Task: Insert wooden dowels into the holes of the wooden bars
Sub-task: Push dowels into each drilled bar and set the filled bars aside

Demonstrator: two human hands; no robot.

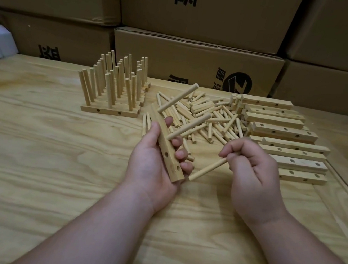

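Dowels stand in two holes of the bar (167,150) gripped by the left hand (154,162); right hand (249,169) pinches a third dowel (208,169) beside it, empty bars (293,155) beyond.

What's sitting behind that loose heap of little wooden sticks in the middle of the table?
Behind the dowel pile stands a wall of stacked cardboard boxes with dark print. The table edge runs between them. What lies under the heap is covered.

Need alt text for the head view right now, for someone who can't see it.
The left hand grips a wooden bar with two dowels already inserted, while the right hand pinches a third dowel near it. Loose dowels, unfilled bars and finished bars lie beyond.
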